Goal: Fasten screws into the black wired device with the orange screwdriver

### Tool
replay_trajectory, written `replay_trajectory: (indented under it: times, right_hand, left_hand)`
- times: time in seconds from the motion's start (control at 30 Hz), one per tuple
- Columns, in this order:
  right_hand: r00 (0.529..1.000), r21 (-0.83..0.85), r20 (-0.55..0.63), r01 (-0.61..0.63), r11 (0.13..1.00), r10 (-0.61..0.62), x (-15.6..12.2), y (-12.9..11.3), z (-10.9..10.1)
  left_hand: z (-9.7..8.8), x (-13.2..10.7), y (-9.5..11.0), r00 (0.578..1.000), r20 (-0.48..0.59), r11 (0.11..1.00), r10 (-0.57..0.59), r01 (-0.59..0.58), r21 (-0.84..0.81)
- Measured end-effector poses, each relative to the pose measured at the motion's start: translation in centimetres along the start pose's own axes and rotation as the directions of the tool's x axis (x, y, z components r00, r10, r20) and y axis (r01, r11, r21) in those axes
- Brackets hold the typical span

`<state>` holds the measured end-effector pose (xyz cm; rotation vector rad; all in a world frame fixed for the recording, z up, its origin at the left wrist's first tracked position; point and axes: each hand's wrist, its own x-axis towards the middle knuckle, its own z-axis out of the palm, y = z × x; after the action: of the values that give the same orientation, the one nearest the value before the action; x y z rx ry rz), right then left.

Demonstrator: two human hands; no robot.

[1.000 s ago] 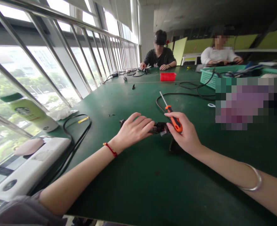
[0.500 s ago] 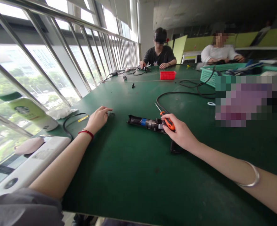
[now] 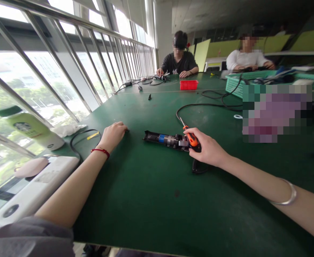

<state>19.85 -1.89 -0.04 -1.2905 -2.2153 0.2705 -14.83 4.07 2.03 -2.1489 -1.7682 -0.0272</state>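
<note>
The left hand (image 3: 113,135) has come off the device and swung out to the window side, and now it sits knuckles up on the green table (image 3: 157,203), fingers curled with the tips pressed down; whether they pinch anything I cannot tell. The right hand (image 3: 209,151) has barely shifted: it stays wrapped around the orange-handled screwdriver (image 3: 191,139), blade slanting up and away past the fingertips. So the device is uncovered, steadied at one end only, and the work sits paused on it. The device (image 3: 163,138) lies flat between the two hands, its near end touching the right fingertips, its far end well apart from the left ones: a long black body lying open, a blue part and grey metal pieces showing in a row inside. Beyond the right fingers a black cable (image 3: 199,106) loops away. Farther off sit a red tray (image 3: 189,85) and two other people at the table's end.
</note>
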Motion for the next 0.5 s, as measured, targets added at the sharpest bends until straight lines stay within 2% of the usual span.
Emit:
replay_trajectory:
  times: [0.1, 0.17, 0.33, 0.5]
  right_hand:
    - [1.0, 0.04, -0.015, -0.004, 0.999, 0.004, 0.1, 0.6, 0.1]
    - [1.0, 0.036, -0.022, -0.006, 0.999, 0.007, 0.2, 0.7, 0.2]
    - [0.999, 0.004, -0.034, -0.012, 1.0, 0.012, 0.2, 0.4, 0.3]
    - [0.999, 0.034, -0.033, -0.008, 0.999, 0.01, 0.1, 0.4, 0.3]
  left_hand:
    - [-0.2, -0.2, 0.0, 0.997, -0.049, 0.997, -0.068, 0.065, -0.045]
    - [-0.3, -0.3, 0.0, 0.995, -0.071, 0.994, -0.076, 0.07, -0.08]
    - [-0.2, -0.2, 0.8, 0.995, -0.046, 0.992, 0.083, -0.087, -0.097]
    - [-0.4, -0.1, 1.2, 0.989, 0.004, 0.988, 0.145, -0.145, -0.061]
